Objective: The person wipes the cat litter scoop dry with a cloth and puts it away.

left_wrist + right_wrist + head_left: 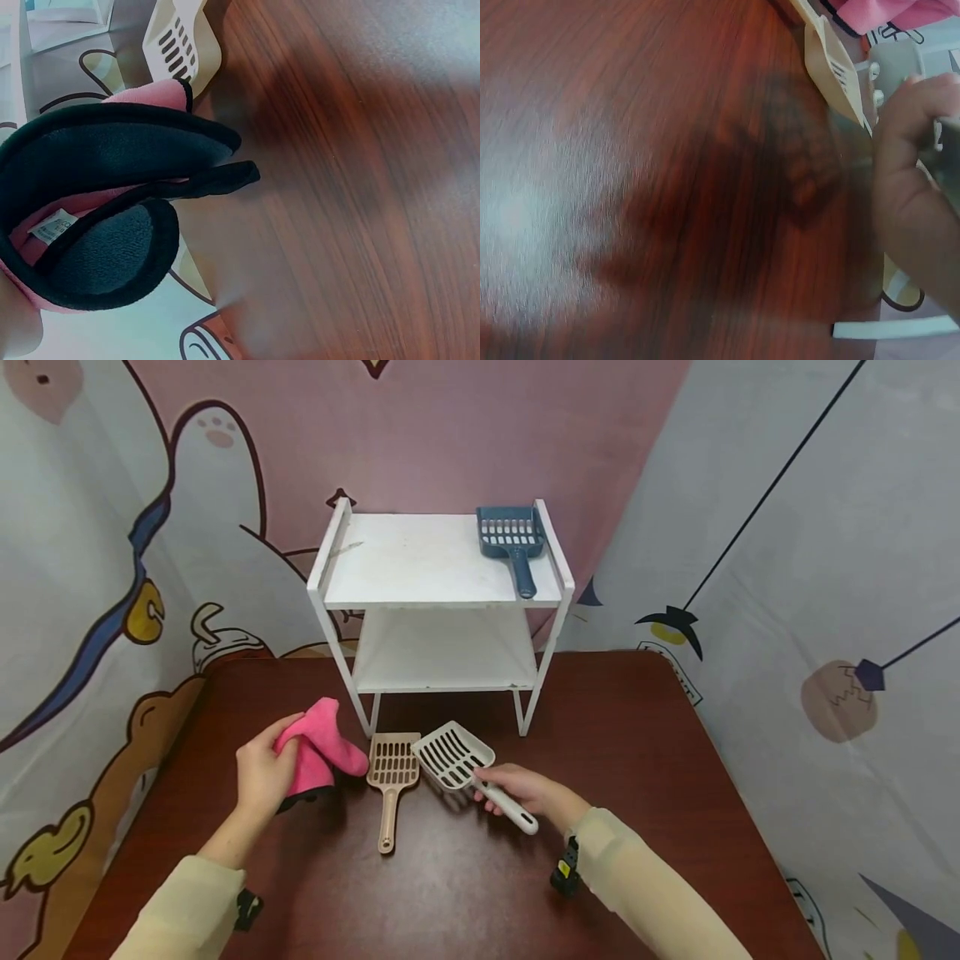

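Above a glossy brown table (637,777), hands (264,768) (522,787) (left gripping pink fabric (324,739), right a pale scoop (456,758)), white shelf (412,560), cartoon-printed backdrop (450,435).

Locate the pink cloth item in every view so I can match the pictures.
Head: pink cloth item, left of centre, in the left hand.
Left wrist: pink cloth item, left side, dark lining showing.
Right wrist: pink cloth item, top right, cut off by the frame.
Shared landmark: brown tabletop.
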The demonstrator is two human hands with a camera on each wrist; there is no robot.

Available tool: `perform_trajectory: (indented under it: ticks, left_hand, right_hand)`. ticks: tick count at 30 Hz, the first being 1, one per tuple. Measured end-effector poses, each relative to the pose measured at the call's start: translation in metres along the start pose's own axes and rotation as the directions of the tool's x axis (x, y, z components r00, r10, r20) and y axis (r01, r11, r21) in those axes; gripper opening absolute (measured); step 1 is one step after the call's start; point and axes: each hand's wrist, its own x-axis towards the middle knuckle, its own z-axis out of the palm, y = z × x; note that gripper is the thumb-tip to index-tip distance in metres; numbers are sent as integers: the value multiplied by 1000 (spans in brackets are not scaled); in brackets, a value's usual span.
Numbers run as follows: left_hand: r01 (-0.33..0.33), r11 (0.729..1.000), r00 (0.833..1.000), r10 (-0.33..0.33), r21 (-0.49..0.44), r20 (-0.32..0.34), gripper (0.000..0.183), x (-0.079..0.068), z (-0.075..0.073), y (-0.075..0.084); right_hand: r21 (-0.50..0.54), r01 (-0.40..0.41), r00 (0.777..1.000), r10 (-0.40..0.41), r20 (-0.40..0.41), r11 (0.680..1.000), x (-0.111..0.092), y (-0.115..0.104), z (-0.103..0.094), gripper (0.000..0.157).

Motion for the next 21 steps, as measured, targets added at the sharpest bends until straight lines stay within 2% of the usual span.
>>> perform_trajectory:
  ticks: [4,7,14,21]
  left_hand:
    - [-9,1000,1000,9,2,-7,25,1,0,1]
    - [-15,1000,1000,15,1,-10,25,1,-1,3]
    - [-47,999,999,46,-16,-19,25,2,-3,10]
    - [-41,998,999,41,-41,11,25,1,-3,15]
  right_hand:
    - [-41,22,998,-20,64,999,-10,-3,-6,30]
    - [-62,54,993,-47,105,997,-15,-2,-12,28]
    - [-167,52,986,-24,163,985,-24,-5,-22,33]
    - [-264,95,979,-42,199,960,-32,-12,-27,38]
